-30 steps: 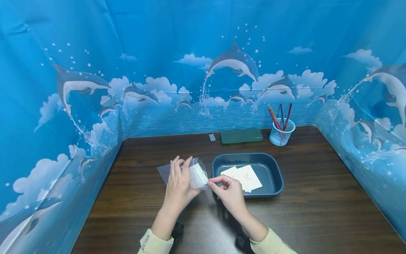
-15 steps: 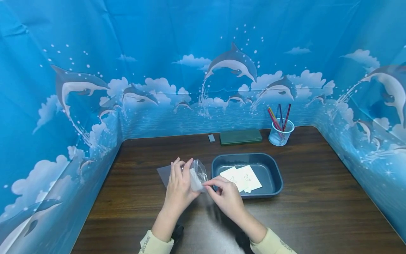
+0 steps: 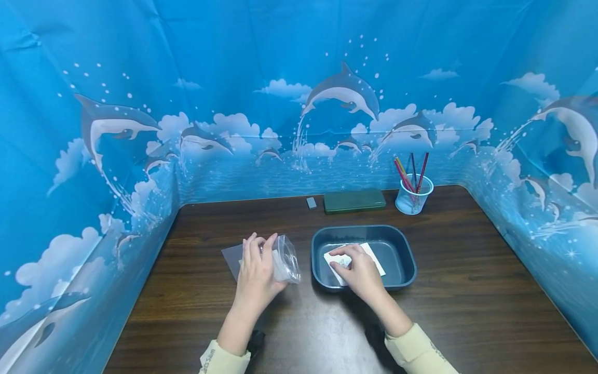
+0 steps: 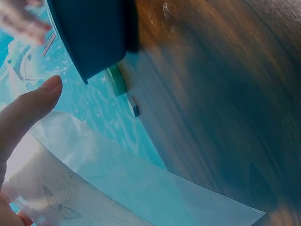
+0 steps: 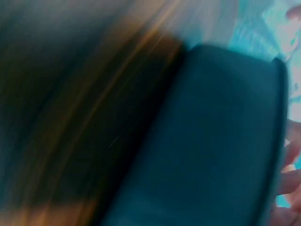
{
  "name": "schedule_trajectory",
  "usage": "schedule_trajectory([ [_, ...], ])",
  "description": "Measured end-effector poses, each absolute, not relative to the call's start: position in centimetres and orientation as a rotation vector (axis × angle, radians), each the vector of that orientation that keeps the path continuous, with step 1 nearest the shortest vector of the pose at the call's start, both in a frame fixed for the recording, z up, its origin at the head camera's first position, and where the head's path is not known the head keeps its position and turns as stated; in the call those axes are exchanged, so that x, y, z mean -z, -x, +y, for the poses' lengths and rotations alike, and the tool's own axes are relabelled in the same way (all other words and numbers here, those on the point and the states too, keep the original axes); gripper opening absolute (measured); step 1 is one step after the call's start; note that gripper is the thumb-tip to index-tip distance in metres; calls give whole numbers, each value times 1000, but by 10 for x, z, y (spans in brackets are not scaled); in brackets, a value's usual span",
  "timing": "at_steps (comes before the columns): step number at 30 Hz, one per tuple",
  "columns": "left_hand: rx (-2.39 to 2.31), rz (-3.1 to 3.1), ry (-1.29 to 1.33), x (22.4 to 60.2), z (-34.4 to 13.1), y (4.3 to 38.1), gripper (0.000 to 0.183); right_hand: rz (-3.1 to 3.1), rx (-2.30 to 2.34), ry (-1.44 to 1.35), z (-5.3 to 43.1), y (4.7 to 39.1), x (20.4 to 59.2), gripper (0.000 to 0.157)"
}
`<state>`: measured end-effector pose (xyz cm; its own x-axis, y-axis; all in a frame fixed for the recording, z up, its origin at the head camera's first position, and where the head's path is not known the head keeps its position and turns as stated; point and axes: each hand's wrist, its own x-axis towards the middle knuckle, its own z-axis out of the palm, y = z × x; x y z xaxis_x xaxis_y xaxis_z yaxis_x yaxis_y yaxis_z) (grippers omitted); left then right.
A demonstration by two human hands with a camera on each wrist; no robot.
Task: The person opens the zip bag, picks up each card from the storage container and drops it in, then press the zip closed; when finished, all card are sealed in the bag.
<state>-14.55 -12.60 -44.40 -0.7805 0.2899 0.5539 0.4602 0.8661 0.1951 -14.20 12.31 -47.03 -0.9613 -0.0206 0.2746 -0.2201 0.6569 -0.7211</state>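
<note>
My left hand (image 3: 257, 278) grips a clear plastic bag (image 3: 290, 255), thumb below and fingers over the top, its mouth facing right. Inside the bag is white paper; the left wrist view shows a faint butterfly drawing on this paper card (image 4: 61, 205). Over the dark blue tray (image 3: 398, 267) hovers my right hand (image 3: 363, 272), thumb and forefinger curved with a gap between them and nothing seen there. Beneath it lie white paper cards (image 3: 375, 259) with small drawings, partly hidden by the hand. In the right wrist view the tray's outer wall (image 5: 211, 141) fills the middle.
At the back of the wooden table (image 3: 467, 291) lie a small grey eraser (image 3: 311, 203) and a green case (image 3: 355, 201). A light blue mesh cup (image 3: 413, 197) with several pencils stands to their right. A dolphin-print curtain (image 3: 252, 78) surrounds the table.
My right hand has left the bag's mouth and moved right, over the cards in the tray. The left hand has shifted slightly left with the bag, whose mouth now gapes more visibly.
</note>
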Motion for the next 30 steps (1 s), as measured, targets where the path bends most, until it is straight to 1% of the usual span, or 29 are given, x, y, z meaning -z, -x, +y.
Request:
schedule_trajectory([
  [6,434,-2478,564,444,-130,146,115,-2939,-1011,56,149,154,481,38],
  [10,429,-2483,550,445,-133,147,116,-3049,-959,152,156,157,484,45],
  [14,422,-2502,542,445,-134,148,116,-3087,-947,199,159,160,484,50],
  [20,425,-2538,526,444,-134,147,116,-3120,-920,194,161,163,485,63],
  [25,423,-2551,525,444,-133,146,114,-3163,-912,197,162,166,486,67],
  [30,422,-2544,533,443,-133,147,114,-3185,-897,200,161,167,486,64],
])
